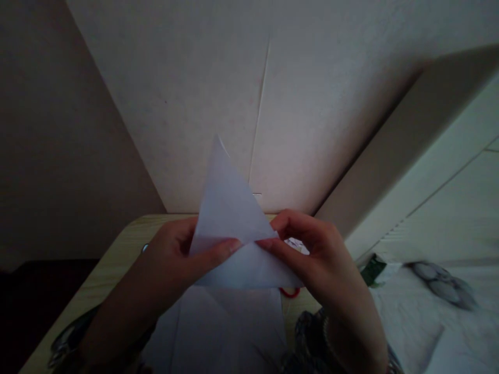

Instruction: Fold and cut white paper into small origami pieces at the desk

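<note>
Between my two hands a folded sheet of white paper (230, 208) is held up, its pointed tip rising toward the wall. My left hand (195, 254) grips its left side, with the thumb lying across the front and the fingers behind, mostly hidden. On the right edge my right hand (307, 239) pinches the paper between thumb and bent forefinger. Both thumbs press close together near a horizontal fold. Below the folded piece, more white paper (234, 327) lies flat on the wooden table (120, 259).
A red ring-shaped handle (289, 293) shows under the paper's right corner. A pale wall (195, 78) stands behind the table. To the right, a white bedspread or cloth (413, 322) carries a green packet (373, 269) and a grey patterned item (444, 283).
</note>
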Available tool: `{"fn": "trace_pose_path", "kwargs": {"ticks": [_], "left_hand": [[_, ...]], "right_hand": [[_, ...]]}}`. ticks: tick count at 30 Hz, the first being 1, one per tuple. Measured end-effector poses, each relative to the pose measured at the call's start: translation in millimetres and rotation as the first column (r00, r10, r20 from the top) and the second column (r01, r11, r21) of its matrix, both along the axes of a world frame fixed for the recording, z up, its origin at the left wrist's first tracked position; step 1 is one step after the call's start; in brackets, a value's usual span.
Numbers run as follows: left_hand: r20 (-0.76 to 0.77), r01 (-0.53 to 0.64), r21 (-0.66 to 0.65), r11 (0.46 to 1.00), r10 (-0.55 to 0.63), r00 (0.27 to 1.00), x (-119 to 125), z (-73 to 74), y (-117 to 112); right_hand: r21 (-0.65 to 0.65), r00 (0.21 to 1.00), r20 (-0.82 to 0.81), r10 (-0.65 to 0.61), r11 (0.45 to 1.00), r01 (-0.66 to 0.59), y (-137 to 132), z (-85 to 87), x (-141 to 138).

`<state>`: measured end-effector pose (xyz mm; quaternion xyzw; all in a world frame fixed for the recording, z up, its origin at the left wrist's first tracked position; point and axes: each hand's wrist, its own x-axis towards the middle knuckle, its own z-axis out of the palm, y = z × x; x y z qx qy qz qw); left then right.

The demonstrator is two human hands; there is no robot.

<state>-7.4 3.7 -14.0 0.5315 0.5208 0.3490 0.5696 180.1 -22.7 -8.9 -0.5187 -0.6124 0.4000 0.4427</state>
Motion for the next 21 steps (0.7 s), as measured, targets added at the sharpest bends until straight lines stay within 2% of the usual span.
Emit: {"fn": "trace_pose_path", "kwargs": {"ticks": [4,11,17,21], "left_hand": [[-0.108,-0.042,-0.064,0.997,0.035,0.994,2.2,0.6,-3.8],[-0.004,-0.029,-0.001,1.000,0.029,1.000,5.9,-2.7,-1.4],[0.003,-0.043,-0.007,0.999,0.043,0.999,4.6,-4.9,-2.6],[-0.001,-0.050,0.034,0.998,0.050,0.999,7.3,-4.7,-3.9]], "right_hand": [[0.017,0.999,0.044,-0.011,1.000,0.010,-0.8,1.4,-1.8],[0.017,0.994,0.094,-0.057,0.998,0.055,1.2,-1.4,-0.4],[0.013,0.995,0.074,-0.063,0.998,0.062,-0.4,-0.9,-0.2],[0.001,0.996,0.060,-0.061,0.998,0.062,-0.8,-0.4,0.5]]}}
